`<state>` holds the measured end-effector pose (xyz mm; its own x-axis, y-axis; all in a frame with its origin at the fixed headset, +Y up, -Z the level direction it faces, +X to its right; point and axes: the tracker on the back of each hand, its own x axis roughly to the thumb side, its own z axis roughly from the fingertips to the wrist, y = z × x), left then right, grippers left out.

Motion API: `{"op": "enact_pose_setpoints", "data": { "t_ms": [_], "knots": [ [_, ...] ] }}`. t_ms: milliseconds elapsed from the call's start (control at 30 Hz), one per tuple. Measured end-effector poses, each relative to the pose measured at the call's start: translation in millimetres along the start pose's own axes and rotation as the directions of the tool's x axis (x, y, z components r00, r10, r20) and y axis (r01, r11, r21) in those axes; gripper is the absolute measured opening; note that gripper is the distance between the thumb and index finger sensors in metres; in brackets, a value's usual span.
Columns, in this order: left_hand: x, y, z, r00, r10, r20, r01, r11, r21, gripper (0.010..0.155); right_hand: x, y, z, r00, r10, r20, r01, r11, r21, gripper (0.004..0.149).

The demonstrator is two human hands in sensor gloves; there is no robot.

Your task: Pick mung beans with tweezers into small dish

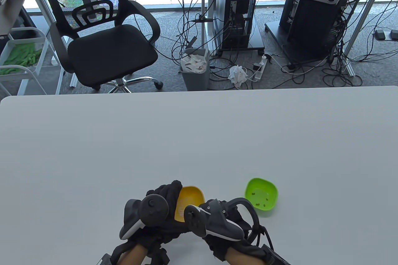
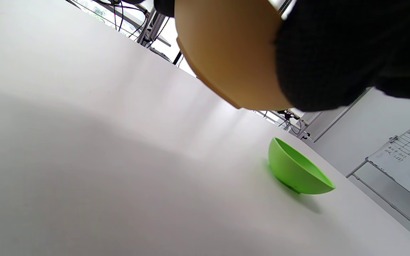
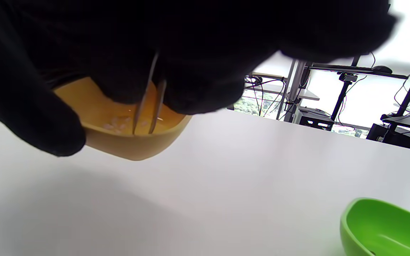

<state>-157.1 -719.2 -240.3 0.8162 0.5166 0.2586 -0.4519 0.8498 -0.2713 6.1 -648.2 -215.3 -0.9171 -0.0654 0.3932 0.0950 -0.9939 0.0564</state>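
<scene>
White tabletop fills the near half of the table view, with an office chair, a bin, computer towers and loose cables on the floor behind it.

Both gloved hands work close together at the near edge. The left hand holds the yellow dish; in the left wrist view its fingers wrap the dish's outer wall, and the dish is tilted, its lower rim clear of the tabletop.

The right hand sits just beside the left, its fingers clenched on tweezers. In the right wrist view the two metal tips point down into the yellow dish and stand slightly apart. A few pale specks lie on the dish's inner floor near the tips; whether they are beans or glare I cannot tell, nor whether anything is caught between the tips.

A green dish stands on the tabletop to the right of the hands, near but apart from them. Several small dark mung beans lie scattered inside it.
</scene>
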Motion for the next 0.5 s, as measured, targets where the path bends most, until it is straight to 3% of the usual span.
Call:
{"op": "enact_pose_setpoints", "data": {
  "t_ms": [500],
  "knots": [
    [1.3,-1.2,-0.1,1.0,-0.017,0.001,0.017,1.0,-0.01,0.119,-1.4,3.4,-1.3,1.0,-0.003,-0.003,0.003,1.0,-0.003,0.035]
  ]
}}
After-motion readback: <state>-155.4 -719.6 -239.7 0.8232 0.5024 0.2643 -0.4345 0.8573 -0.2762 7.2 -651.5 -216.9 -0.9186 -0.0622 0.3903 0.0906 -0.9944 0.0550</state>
